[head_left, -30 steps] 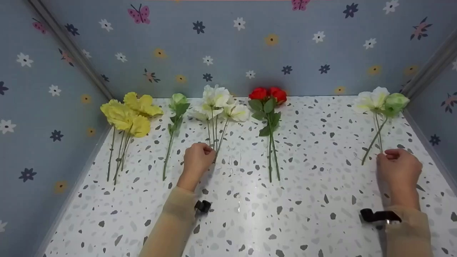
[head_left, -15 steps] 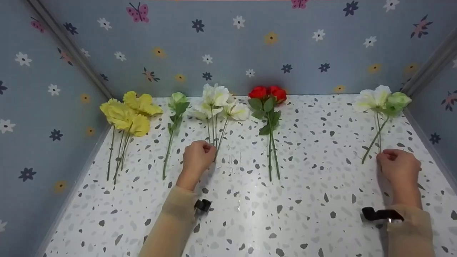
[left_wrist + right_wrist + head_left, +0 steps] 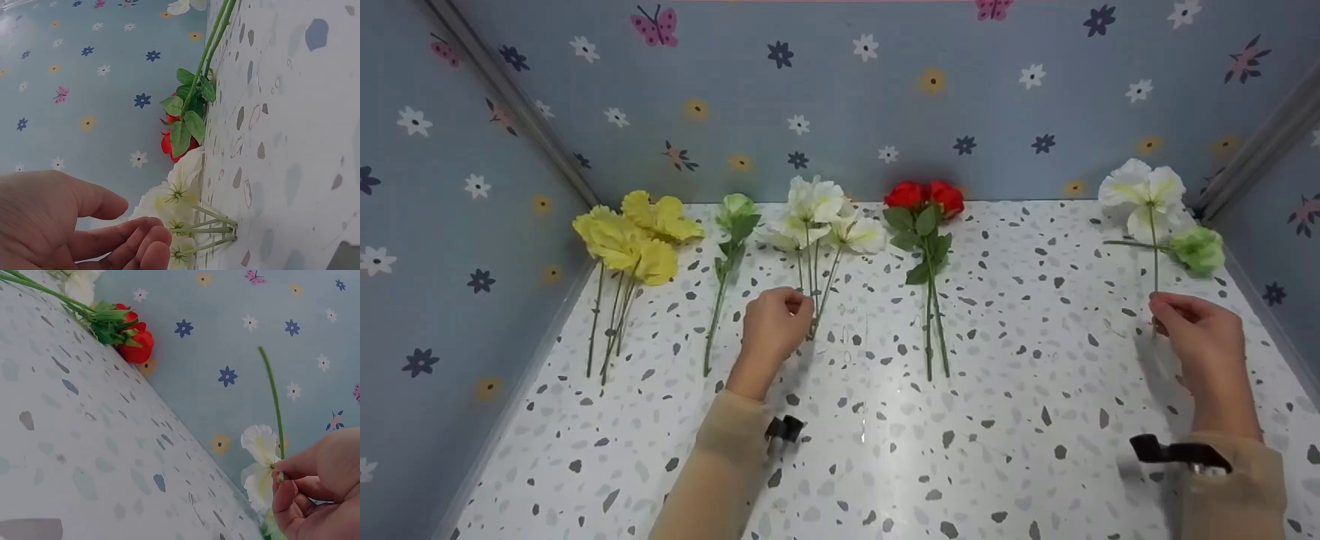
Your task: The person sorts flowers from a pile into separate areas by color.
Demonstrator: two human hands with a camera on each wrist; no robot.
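At the right, my right hand (image 3: 1207,330) pinches the thin stem of a white flower (image 3: 1144,195) between thumb and fingers. A light green rose (image 3: 1198,251) lies just behind it, its stem pointing left and crossing the white flower's stem in the head view. My left hand (image 3: 776,326) is beside the stems of several white flowers (image 3: 817,214) left of centre. In the left wrist view, its loosely bent fingers (image 3: 152,236) and thumb stand apart, with nothing between them.
Yellow flowers (image 3: 622,240) lie at the far left, then another light green rose (image 3: 733,217). Two red roses (image 3: 926,199) lie right of the white bunch. A flower-patterned wall (image 3: 840,97) rises behind the speckled white tabletop (image 3: 997,420), with side walls left and right.
My right hand has moved slightly up and away with the white flower. The light green rose beside it has swung round, its stem now pointing left. My left hand has shifted slightly forward.
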